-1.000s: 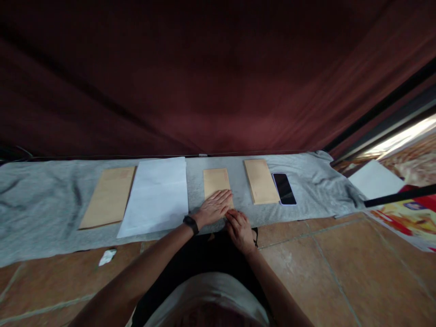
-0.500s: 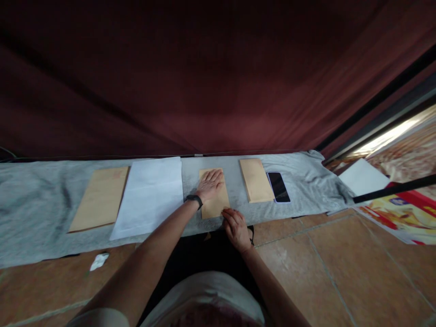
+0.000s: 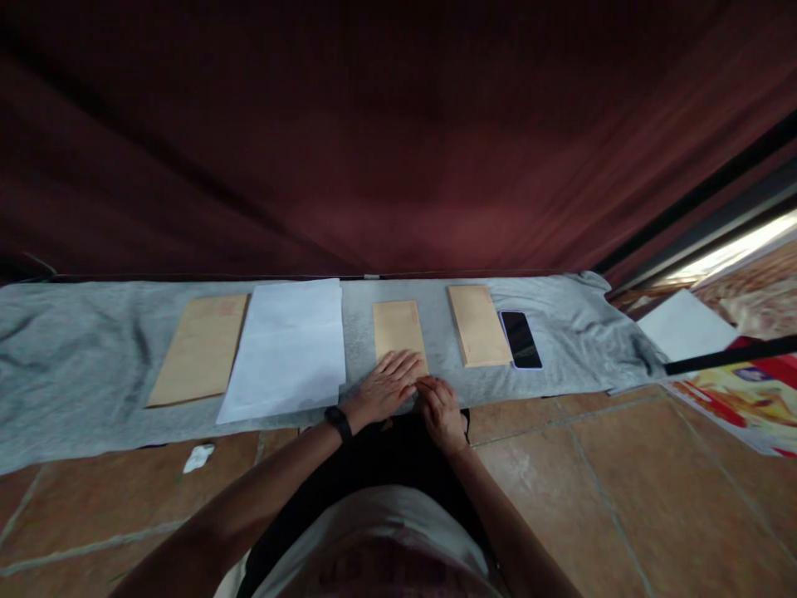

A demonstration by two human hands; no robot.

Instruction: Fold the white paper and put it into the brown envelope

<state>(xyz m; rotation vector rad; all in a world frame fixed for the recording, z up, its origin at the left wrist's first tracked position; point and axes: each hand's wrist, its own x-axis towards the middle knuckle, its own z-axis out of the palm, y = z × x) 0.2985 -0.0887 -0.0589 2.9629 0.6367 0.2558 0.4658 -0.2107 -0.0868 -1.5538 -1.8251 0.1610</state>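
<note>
A small brown paper envelope [image 3: 396, 325] lies on the grey cloth in front of me, with faint red print at its upper right. Across its lower part rests my left hand [image 3: 384, 390], palm down with fingers stretched out and a dark band on the wrist. At the lower right corner, my right hand [image 3: 441, 411] has its fingers bent together on the envelope's edge; its thumb is hidden. Both hands' fingertips are close together. To the right lies a stack of brown envelopes [image 3: 479, 325], touching or almost touching a phone [image 3: 521, 339] with a dark screen.
White paper sheets [image 3: 286, 349] lie left of the small envelope, beside larger brown envelopes [image 3: 202, 349]. The grey cloth [image 3: 80, 357] runs along a dark red curtain [image 3: 386, 166]. A crumpled white scrap [image 3: 198, 458] lies on the tiled floor. A colourful printed box [image 3: 740, 399] is at the right.
My left hand has slid down from the envelope's upper part to its lower edge, close to my right hand. The right hand stays at the corner. The view has shifted slightly.
</note>
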